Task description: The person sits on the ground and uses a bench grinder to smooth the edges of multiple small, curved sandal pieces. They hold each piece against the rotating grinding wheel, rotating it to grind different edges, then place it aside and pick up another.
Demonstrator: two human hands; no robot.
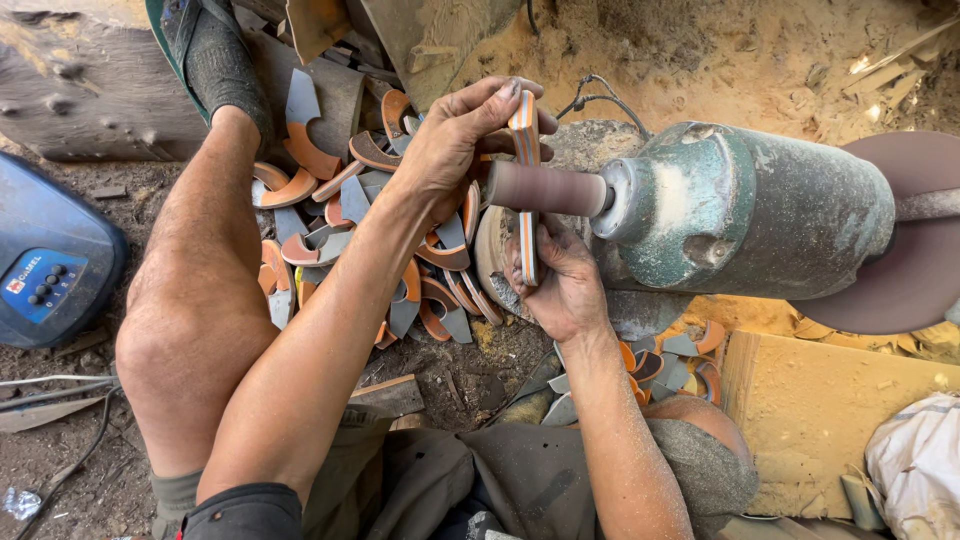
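I'm holding a thin curved orange-and-grey layered strip piece (525, 185) on edge against the dusty brown cylindrical sanding drum (545, 188). My left hand (455, 135) is pinching the strip's top end, thumb and fingertips closed tight around it. My right hand (560, 285) is gripping the lower end, fingers curled on it from below, closed on the strip too. The strip is standing nearly upright, touching the drum's near end.

The drum is sticking out of a green dust-coated metal motor housing (745, 210), which is lying sideways to my right. A flat round maroon sanding disc (905, 250) is sitting on the housing's far side, partly cut off by the frame edge.

A heap of curved orange-and-grey offcuts (350, 220) is lying on the ground just beside my left forearm, between my leg and the drum. A smaller batch of similar curved pieces (670, 360) is lying near my right arm. My bare left knee (175, 340) is bent up beside the heap, the foot in a dark grey sock (220, 60). A blue plastic device with buttons (50, 265) is sitting at the left edge, well apart from my hands. A sawdust-covered wooden block (820, 410) is lying under the motor. A white cloth sack (915, 455) is showing in the bottom right corner.
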